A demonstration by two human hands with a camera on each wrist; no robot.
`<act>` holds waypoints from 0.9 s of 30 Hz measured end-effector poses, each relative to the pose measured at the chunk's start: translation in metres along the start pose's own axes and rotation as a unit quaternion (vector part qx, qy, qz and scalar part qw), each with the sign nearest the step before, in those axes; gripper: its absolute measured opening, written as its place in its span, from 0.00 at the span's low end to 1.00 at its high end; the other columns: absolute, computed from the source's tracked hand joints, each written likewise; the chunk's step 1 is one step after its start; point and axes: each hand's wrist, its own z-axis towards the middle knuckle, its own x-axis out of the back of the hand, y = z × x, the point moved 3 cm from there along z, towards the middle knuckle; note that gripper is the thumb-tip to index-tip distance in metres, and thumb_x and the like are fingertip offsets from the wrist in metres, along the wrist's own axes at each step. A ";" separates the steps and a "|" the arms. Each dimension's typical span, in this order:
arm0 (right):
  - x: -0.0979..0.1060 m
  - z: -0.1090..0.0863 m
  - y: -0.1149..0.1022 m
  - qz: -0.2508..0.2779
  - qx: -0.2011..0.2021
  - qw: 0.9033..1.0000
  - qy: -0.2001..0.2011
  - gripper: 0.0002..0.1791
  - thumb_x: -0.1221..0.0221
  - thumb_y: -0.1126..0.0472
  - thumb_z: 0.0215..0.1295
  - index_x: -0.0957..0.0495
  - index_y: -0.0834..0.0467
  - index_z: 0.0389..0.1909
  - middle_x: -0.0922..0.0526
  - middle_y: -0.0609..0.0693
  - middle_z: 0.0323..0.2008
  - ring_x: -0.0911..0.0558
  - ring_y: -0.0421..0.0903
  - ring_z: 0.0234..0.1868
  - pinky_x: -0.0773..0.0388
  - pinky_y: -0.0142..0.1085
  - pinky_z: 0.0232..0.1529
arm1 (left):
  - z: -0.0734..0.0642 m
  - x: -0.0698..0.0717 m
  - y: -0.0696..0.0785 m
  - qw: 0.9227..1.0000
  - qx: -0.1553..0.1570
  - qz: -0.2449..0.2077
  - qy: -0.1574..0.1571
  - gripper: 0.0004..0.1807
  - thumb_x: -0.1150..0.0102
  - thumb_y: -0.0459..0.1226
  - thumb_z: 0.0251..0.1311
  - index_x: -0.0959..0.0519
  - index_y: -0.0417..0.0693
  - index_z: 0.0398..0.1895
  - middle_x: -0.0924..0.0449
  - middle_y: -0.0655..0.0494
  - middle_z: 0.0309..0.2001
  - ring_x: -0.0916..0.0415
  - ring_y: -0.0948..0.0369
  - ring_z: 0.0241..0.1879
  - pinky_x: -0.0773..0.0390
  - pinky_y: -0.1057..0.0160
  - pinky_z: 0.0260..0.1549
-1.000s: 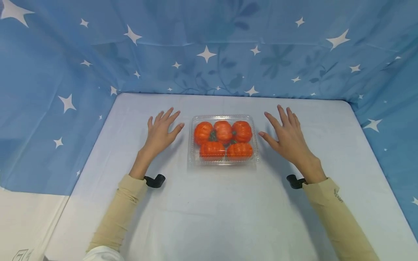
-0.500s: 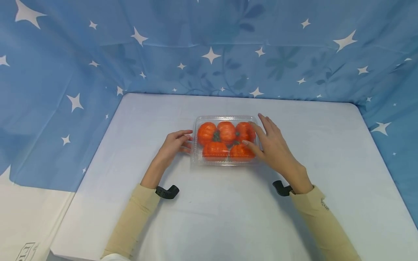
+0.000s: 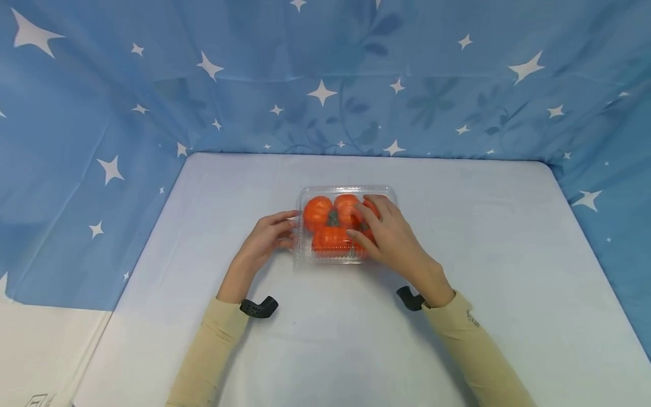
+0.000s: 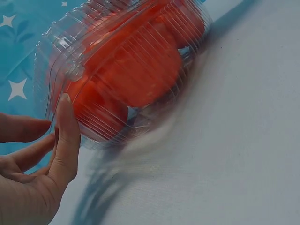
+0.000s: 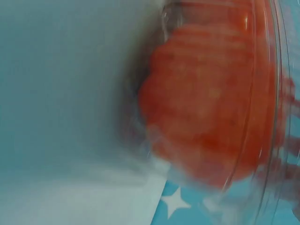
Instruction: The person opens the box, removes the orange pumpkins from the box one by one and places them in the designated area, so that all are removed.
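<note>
A clear plastic clamshell box (image 3: 304,254) holds several orange-red pumpkin-shaped pieces (image 3: 318,213) with green stems. In the head view my left hand (image 3: 267,237) is at the box's left side, its fingertips right at the edge. The left wrist view shows one fingertip (image 4: 67,99) against the ridged wall, beside the lid's rim, with other fingers behind it. My right hand (image 3: 394,234) spreads over the right part of the box, fingers bent slightly and apart, covering some of the pieces. The right wrist view is blurred; a ribbed piece (image 5: 201,103) fills its middle behind clear plastic.
The box stands on a white-covered table (image 3: 325,350), toward its far side. A blue curtain (image 3: 244,68) with white stars and leaf prints hangs behind and along both sides. A black wrist mount (image 3: 259,307) sits on each arm, by the tan sleeves.
Both hands started apart beside the box. My left hand came in to its left edge, while the right moved left until it lay over the box's right part. The box stays in place.
</note>
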 end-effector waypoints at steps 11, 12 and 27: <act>-0.021 0.016 -0.036 -0.035 0.016 0.999 -0.033 0.31 0.34 0.47 0.69 0.25 0.63 0.64 0.24 0.65 0.62 0.22 0.64 0.61 0.27 0.56 0.68 | 0.003 0.002 -0.003 0.999 0.000 -0.033 -0.018 0.24 0.51 0.35 0.77 0.31 0.40 0.74 0.24 0.54 0.44 0.23 0.62 0.36 0.17 0.68 0.36; -0.022 0.017 -0.038 -0.037 0.017 0.999 -0.033 0.31 0.34 0.47 0.69 0.24 0.63 0.64 0.24 0.65 0.63 0.23 0.64 0.62 0.26 0.56 0.68 | 0.003 0.002 -0.003 0.999 -0.001 -0.033 -0.019 0.24 0.51 0.35 0.77 0.31 0.41 0.74 0.24 0.54 0.45 0.23 0.62 0.36 0.16 0.68 0.36; -0.042 0.017 -0.060 -0.069 0.040 0.995 -0.061 0.37 0.31 0.40 0.63 0.24 0.59 0.66 0.27 0.65 0.67 0.29 0.66 0.69 0.28 0.59 0.68 | 0.005 0.004 -0.007 0.998 -0.011 -0.052 -0.019 0.25 0.48 0.33 0.74 0.31 0.41 0.73 0.21 0.55 0.41 0.22 0.62 0.35 0.16 0.65 0.36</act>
